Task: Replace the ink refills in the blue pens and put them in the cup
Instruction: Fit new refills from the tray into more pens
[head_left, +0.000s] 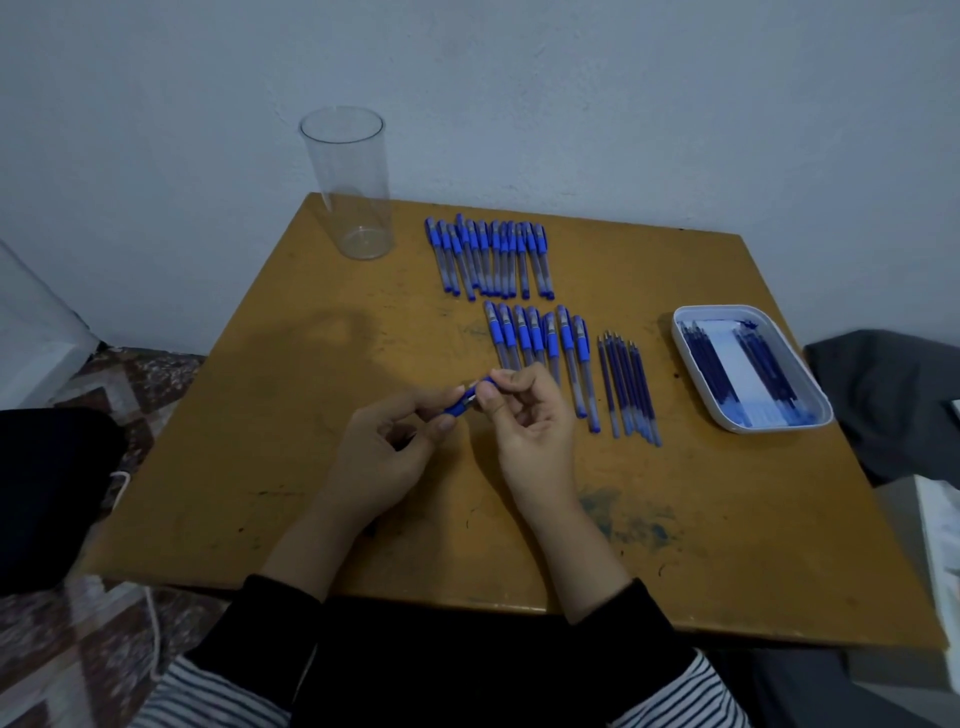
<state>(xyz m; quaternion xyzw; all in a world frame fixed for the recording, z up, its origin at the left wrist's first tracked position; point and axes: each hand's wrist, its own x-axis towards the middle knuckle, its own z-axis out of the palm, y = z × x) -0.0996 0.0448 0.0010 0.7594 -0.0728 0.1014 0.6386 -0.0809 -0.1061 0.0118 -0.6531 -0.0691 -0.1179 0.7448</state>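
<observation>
Ochre-brown table (311, 493) with dark blue-green ink smudges (628, 525). Pens (491, 254) — bright blue grips and ends on clear barrels; the held pen (462, 404) shows the same blue. Refills (626, 384) dark blue. Cup (353, 187) clear, colourless. Tray (691, 374) white, smeared blue inside. Sleeves (280, 618) black — black-and-white striped fabric (685, 696) below.

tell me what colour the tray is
The tray is white, smeared with blue inside. It shows in the head view, the only one.

cup (358, 208): clr plastic, glossy | table (234, 467): wood, matt, scuffed | tray (735, 364): wht plastic, smooth
</observation>
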